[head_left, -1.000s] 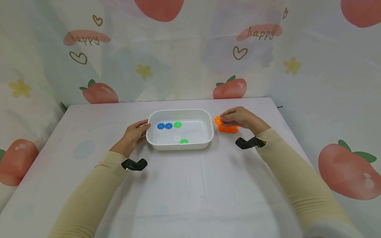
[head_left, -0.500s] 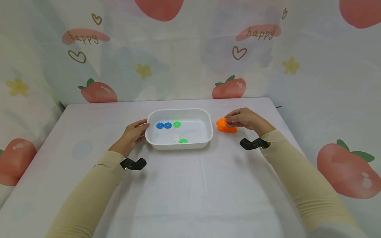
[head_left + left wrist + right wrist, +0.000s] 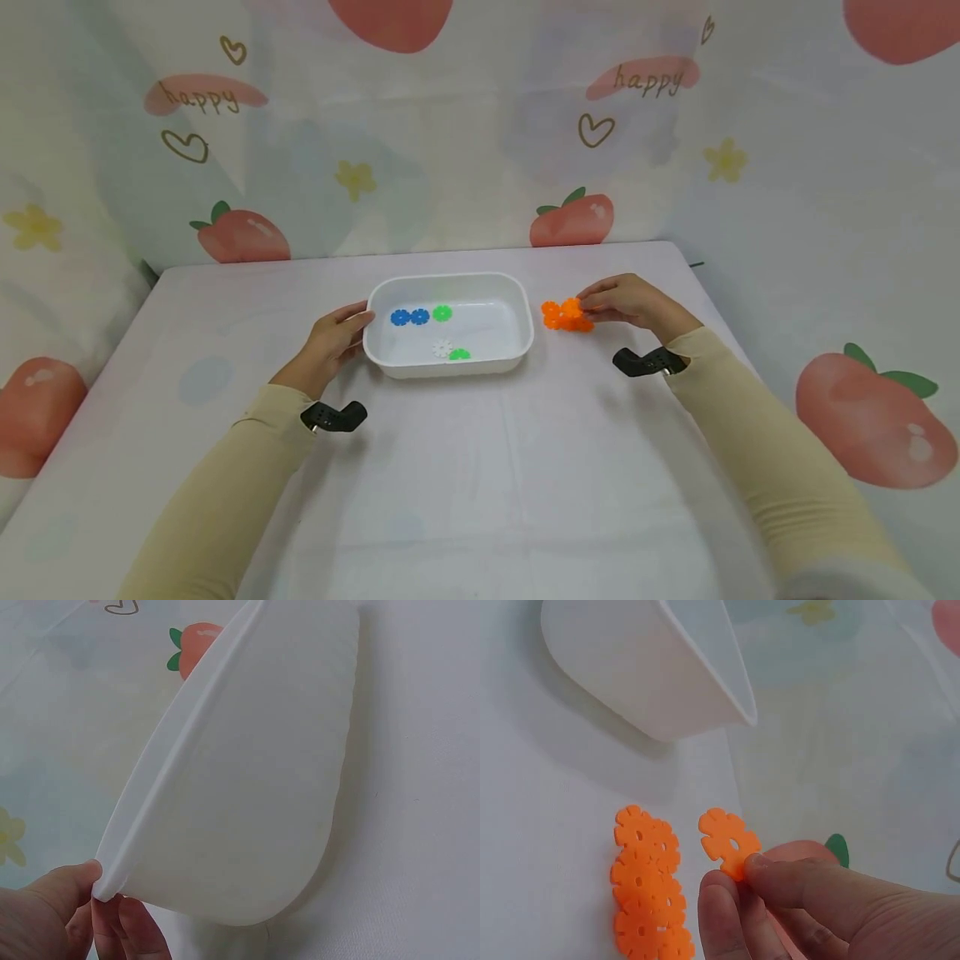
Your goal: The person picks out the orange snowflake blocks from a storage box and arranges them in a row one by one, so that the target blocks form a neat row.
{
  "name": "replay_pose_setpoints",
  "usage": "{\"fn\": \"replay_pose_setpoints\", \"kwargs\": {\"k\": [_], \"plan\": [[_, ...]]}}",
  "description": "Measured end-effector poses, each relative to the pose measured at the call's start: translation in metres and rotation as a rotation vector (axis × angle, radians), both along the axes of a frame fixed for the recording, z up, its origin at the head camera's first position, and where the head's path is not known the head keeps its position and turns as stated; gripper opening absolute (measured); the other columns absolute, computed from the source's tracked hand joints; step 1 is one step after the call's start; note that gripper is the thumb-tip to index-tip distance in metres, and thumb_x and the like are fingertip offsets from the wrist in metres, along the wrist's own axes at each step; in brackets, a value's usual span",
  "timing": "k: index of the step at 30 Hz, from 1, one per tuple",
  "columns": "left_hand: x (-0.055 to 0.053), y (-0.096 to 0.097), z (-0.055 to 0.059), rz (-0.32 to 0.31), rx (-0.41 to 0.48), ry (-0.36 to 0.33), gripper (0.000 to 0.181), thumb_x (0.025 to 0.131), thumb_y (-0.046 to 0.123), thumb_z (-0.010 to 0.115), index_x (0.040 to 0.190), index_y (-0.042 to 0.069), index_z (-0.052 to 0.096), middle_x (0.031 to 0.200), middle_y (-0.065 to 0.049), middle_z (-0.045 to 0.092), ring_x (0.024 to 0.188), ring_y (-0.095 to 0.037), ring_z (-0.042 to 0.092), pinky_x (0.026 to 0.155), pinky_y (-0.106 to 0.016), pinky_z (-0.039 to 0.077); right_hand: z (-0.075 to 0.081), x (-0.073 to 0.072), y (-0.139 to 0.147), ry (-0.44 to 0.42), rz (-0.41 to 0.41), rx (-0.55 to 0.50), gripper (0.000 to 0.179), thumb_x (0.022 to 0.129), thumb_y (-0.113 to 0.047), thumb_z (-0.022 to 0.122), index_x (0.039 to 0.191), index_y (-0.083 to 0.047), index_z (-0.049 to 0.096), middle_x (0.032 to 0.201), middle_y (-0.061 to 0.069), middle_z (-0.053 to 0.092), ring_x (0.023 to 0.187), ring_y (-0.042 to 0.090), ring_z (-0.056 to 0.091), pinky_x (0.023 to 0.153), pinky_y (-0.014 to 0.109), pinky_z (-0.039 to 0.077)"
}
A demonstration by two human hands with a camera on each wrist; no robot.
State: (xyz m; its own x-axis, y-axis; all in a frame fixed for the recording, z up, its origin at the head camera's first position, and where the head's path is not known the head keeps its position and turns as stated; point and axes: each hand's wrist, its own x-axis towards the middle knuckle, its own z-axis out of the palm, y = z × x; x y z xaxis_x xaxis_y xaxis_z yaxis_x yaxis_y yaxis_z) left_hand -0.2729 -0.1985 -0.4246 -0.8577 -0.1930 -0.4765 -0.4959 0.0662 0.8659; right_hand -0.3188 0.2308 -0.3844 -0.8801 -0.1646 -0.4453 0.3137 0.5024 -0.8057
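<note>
My left hand [image 3: 330, 343] grips the left rim of a white plastic tub [image 3: 450, 369], thumb over the edge and fingers below, as the left wrist view shows. Beside the tub's right end, my right hand [image 3: 633, 302] pinches one orange flower-shaped plastic disc [image 3: 724, 838] between thumb and fingers. That disc is held above a cluster of orange flower discs [image 3: 639, 881] that overlap on the table. Inside the tub lie two blue discs [image 3: 401, 317], a green disc [image 3: 442, 313], a white disc [image 3: 442, 348] and another green disc [image 3: 459, 354], partly hidden by the front wall.
A white cloth covers the table [image 3: 450, 492]. Behind it hangs a curtain [image 3: 420, 133] printed with fruit, hearts and flowers. Each wrist wears a black strap [image 3: 333, 417].
My right hand has shifted slightly right over the orange cluster, still with an orange disc at its fingertips. The left hand keeps its grip on the tub, which stays in place.
</note>
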Motion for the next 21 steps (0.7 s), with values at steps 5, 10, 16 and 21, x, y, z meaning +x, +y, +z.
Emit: {"fn": "replay_pose_setpoints", "kwargs": {"k": [5, 10, 16, 21], "plan": [[0.001, -0.001, 0.0, 0.004, 0.005, 0.003, 0.05, 0.098, 0.031, 0.061, 0.147, 0.025, 0.048, 0.146, -0.003, 0.051, 0.118, -0.018, 0.052, 0.088, -0.025, 0.043, -0.004, 0.002, 0.01, 0.005, -0.004, 0.03, 0.045, 0.096, -0.012, 0.063, 0.135, 0.008, 0.051, 0.132, 0.026, 0.054, 0.091, 0.016, 0.068, 0.098, 0.038, 0.049], [0.0, -0.001, -0.001, 0.016, -0.002, 0.006, 0.048, 0.098, 0.029, 0.062, 0.144, 0.024, 0.051, 0.139, -0.004, 0.056, 0.103, -0.014, 0.056, 0.079, -0.024, 0.045, -0.011, 0.003, 0.022, 0.013, 0.0, 0.065, 0.045, 0.097, -0.012, 0.062, 0.136, 0.008, 0.05, 0.135, 0.028, 0.051, 0.093, 0.017, 0.068, 0.097, 0.036, 0.049], [0.001, 0.0, 0.0, 0.001, 0.003, 0.004, 0.05, 0.099, 0.03, 0.061, 0.146, 0.025, 0.048, 0.142, -0.004, 0.054, 0.106, -0.014, 0.054, 0.083, -0.024, 0.044, -0.014, 0.006, 0.034, 0.003, -0.01, 0.06, 0.047, 0.098, -0.012, 0.06, 0.138, 0.009, 0.048, 0.137, 0.028, 0.049, 0.093, 0.015, 0.066, 0.096, 0.033, 0.05], [0.0, 0.001, 0.001, 0.004, 0.005, 0.004, 0.049, 0.098, 0.03, 0.061, 0.146, 0.025, 0.049, 0.142, -0.004, 0.054, 0.106, -0.014, 0.054, 0.083, -0.025, 0.044, -0.02, 0.009, 0.045, -0.009, -0.03, 0.061, 0.05, 0.098, -0.015, 0.062, 0.139, 0.008, 0.046, 0.139, 0.028, 0.047, 0.088, 0.01, 0.065, 0.089, 0.024, 0.053]]}}
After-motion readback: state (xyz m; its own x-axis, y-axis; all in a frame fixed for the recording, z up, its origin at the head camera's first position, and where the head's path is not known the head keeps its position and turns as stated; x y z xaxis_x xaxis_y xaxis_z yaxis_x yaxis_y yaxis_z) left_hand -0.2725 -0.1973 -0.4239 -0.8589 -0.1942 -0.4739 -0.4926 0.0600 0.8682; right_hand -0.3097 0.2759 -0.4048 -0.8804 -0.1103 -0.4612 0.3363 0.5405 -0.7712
